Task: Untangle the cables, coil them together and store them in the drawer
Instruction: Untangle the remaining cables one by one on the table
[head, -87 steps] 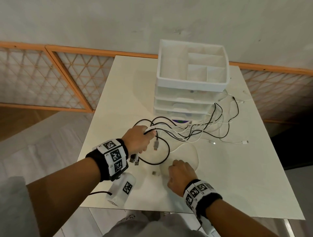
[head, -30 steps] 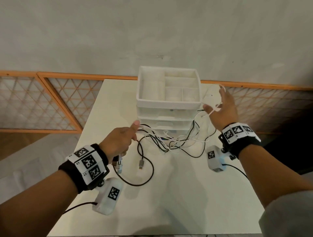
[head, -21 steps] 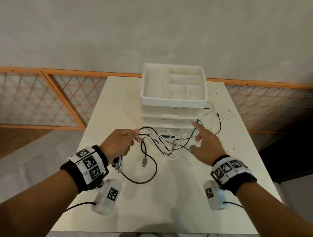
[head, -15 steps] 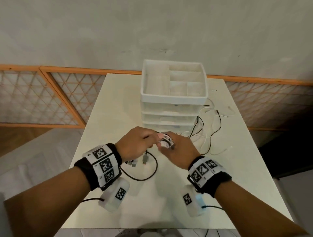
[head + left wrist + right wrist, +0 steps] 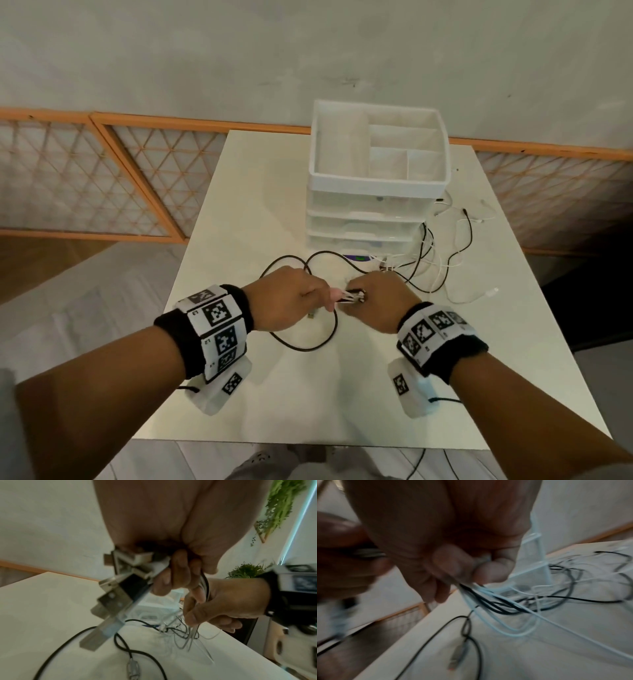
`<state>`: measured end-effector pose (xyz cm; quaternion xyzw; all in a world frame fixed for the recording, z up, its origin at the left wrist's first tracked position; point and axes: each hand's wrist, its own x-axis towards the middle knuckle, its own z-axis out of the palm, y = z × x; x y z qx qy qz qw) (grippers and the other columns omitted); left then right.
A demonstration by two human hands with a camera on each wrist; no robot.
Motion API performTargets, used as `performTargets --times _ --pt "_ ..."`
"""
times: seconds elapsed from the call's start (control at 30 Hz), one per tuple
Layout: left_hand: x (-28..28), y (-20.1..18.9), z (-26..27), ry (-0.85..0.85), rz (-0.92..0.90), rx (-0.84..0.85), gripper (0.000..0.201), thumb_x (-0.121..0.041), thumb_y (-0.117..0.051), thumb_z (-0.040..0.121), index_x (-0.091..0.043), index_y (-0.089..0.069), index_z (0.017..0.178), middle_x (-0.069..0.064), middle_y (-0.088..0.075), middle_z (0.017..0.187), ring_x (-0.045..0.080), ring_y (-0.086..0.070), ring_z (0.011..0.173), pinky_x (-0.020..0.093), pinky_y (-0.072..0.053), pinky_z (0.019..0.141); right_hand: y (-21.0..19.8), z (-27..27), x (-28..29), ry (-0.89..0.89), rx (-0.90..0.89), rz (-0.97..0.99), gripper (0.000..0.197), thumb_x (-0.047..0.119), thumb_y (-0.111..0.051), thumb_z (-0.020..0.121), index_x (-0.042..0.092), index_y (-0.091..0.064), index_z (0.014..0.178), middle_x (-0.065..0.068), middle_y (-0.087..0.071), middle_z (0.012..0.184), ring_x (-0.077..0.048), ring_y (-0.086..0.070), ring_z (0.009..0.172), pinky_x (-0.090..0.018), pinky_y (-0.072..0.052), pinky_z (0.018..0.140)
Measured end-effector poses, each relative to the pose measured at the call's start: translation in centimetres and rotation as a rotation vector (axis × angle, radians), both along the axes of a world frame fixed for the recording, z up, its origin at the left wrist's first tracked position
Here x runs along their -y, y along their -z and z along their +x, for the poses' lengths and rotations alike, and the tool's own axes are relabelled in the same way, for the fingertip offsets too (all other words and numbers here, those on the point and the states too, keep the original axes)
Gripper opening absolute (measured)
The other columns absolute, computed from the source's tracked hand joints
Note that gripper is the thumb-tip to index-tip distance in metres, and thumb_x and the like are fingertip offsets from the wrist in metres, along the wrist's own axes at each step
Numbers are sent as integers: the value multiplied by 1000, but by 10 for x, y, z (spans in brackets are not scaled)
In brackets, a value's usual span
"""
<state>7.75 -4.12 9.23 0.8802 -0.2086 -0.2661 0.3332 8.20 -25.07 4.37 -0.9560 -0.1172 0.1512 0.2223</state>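
Several black and white cables [image 5: 426,260] lie tangled on the white table [image 5: 239,212], in front and to the right of the white drawer unit [image 5: 364,222]. My left hand [image 5: 298,301] grips one end of the gathered bundle [image 5: 349,297], and its USB plugs [image 5: 118,588] stick out below the fist. Right beside it, my right hand [image 5: 368,299] pinches the same strands [image 5: 489,595] between thumb and fingers. A black loop [image 5: 308,344] hangs onto the table under both hands, and one plug [image 5: 458,654] lies flat there. All drawer fronts look pushed in.
An open white divider tray [image 5: 318,150] tops the drawer unit. Loose cable ends [image 5: 479,219] trail towards the right table edge, with a white plug [image 5: 493,292] nearby. A small purple item [image 5: 356,257] sits at the unit's foot. A wooden lattice screen [image 5: 102,178] stands on the left.
My right hand came back from beside the drawer unit and took hold of the bundle next to my left hand. The left hand kept its grip throughout.
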Motion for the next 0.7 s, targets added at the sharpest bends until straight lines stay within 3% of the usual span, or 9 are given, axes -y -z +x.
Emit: performTargets --times 0.07,0.13,0.2,0.27,0.3,0.37,0.5,0.6,0.7 --pt "-7 4 3 -82 23 -48 52 -48 -32 104 -20 -73 89 -14 -51 58 -3 -48 53 9 -36 59 3 9 13 225 112 -64 9 36 -67 84 29 -67 77 5 -61 69 -22 -60 73 -31 -52 70" --pt "-15 14 7 -116 96 -75 52 -46 -31 105 -18 -73 92 -5 -55 74 4 -51 63 13 -36 60 9 7 20 401 386 -37 5 28 -68 86 26 -69 90 2 -65 72 -26 -63 70 -31 -51 65" --pt "-20 28 11 -165 176 -46 40 -34 -34 106 -18 -66 87 5 -63 89 16 -53 72 19 -38 62 17 -4 10 396 402 67 29 25 -69 87 29 -64 115 5 -70 87 -22 -67 76 -33 -55 69" --pt "-24 37 13 -296 220 -4 35 -26 -34 105 -20 -58 81 8 -66 103 22 -58 82 25 -41 70 29 -21 -5 296 259 105 61 29 -68 89 39 -39 141 11 -63 105 -15 -64 83 -33 -55 78" --pt "-26 39 14 -347 223 5 35 -26 -33 105 -19 -60 84 8 -66 105 26 -60 90 29 -43 76 33 -30 -12 238 204 96 68 32 -66 89 42 -28 144 13 -59 111 -13 -63 85 -33 -55 82" --pt "-27 40 15 -364 214 4 40 -31 -31 107 -13 -63 91 7 -64 98 28 -60 93 31 -43 79 40 -45 -29 87 124 78 63 38 -63 88 44 -26 139 13 -56 122 -14 -63 89 -38 -54 87" --pt "-23 38 13 -356 96 -76 48 -47 -32 104 -15 -51 73 2 -54 74 20 -49 70 31 -38 70 61 -51 -58 -195 -262 -204 60 50 -61 87 37 -37 140 5 -45 140 -25 -55 121 -40 -45 100" --pt "-18 35 11 -312 113 -63 51 -50 -30 103 -10 -47 76 -1 -48 68 19 -45 61 27 -36 59 59 -46 -64 -236 -191 -290 32 46 -56 93 27 -62 118 -2 -59 120 -28 -57 113 -36 -45 91" --pt "-14 31 10 -306 78 -31 53 -49 -32 104 -7 -63 94 -4 -62 89 14 -57 69 16 -34 46 26 -33 -59 -141 -23 -48 29 47 -52 96 25 -71 97 1 -62 94 -24 -60 95 -35 -49 81"
